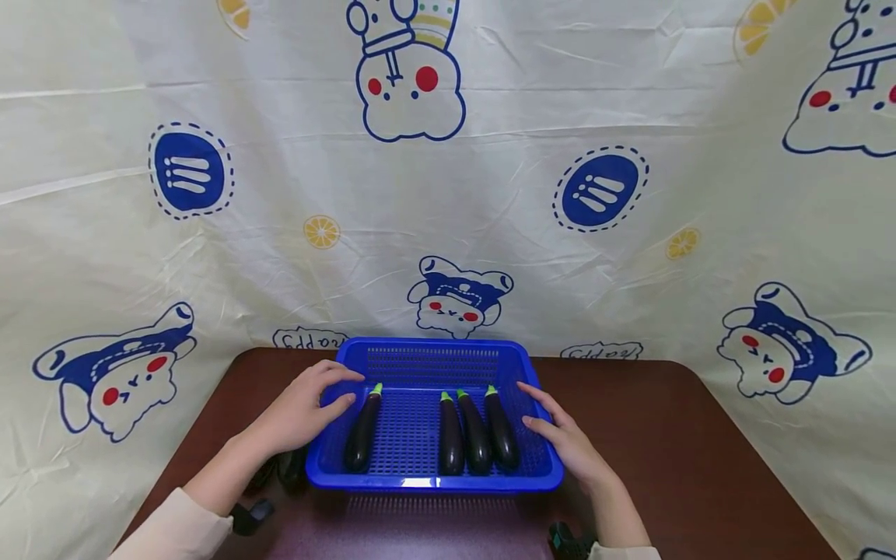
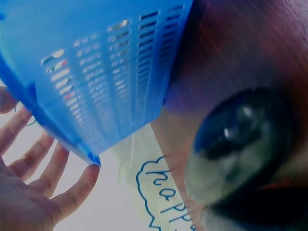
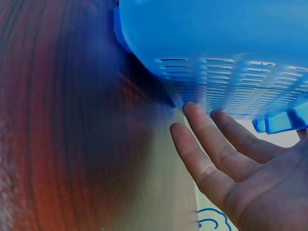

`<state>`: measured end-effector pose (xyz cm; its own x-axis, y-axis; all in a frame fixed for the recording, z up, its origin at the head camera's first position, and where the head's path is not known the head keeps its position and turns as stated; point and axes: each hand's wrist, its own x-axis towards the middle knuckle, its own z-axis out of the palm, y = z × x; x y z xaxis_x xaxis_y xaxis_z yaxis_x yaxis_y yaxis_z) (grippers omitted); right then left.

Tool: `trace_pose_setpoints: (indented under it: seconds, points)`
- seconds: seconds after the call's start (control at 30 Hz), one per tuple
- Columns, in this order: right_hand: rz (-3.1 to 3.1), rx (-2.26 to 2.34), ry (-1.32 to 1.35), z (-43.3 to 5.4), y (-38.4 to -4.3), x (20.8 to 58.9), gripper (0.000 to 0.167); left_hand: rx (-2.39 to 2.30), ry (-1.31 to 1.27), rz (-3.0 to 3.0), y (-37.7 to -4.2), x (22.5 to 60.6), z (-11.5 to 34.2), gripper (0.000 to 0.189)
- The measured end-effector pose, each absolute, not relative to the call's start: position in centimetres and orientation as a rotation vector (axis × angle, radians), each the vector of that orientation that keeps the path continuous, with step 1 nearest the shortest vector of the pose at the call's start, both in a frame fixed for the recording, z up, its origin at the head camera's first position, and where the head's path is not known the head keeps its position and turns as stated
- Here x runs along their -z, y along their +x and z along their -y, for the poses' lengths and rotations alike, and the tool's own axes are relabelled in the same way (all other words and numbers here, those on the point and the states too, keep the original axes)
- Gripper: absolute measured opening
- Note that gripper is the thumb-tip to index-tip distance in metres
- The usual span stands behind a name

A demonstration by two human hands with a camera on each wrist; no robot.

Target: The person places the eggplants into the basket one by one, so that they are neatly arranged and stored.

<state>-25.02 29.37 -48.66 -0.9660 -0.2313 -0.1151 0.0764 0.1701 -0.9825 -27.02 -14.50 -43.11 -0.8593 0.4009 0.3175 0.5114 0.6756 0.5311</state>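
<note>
A blue plastic basket with slotted walls sits on the table. One dark eggplant with a green stem end lies at its left side. Towards its right lie three more, an eggplant, an eggplant and an eggplant. My left hand is at the left rim, its fingers spread along it in the left wrist view, thumb over the inside. At the right rim is my right hand, thumb and forefinger reaching over it. Three extended fingers show outside the basket wall.
Outside the basket on the left, partly under my left arm, lie dark glossy eggplants. The brown table has rounded far corners. A pale printed curtain hangs close behind it. Dark straps are around both wrists.
</note>
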Motion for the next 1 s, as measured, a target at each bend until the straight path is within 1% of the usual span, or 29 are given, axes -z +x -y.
trace_pose_setpoints:
  seconds: [0.23, 0.53, 1.0]
  points:
    - [-2.205, 1.874, -0.170, -29.3, -25.0, 48.7, 0.055, 0.980, -0.718, 2.703, -26.9, 42.9, 16.2, 0.030]
    - [-2.216, 1.877, -0.149, -29.4, -25.1, 48.7, 0.055, 0.986, -0.683, 2.700, -26.9, 43.0, 18.0, 0.028]
    - [-2.256, 1.852, -0.147, -29.4, -25.1, 48.6, 0.055, 0.923, -0.550, 2.796, -26.8, 44.2, 21.4, 0.032]
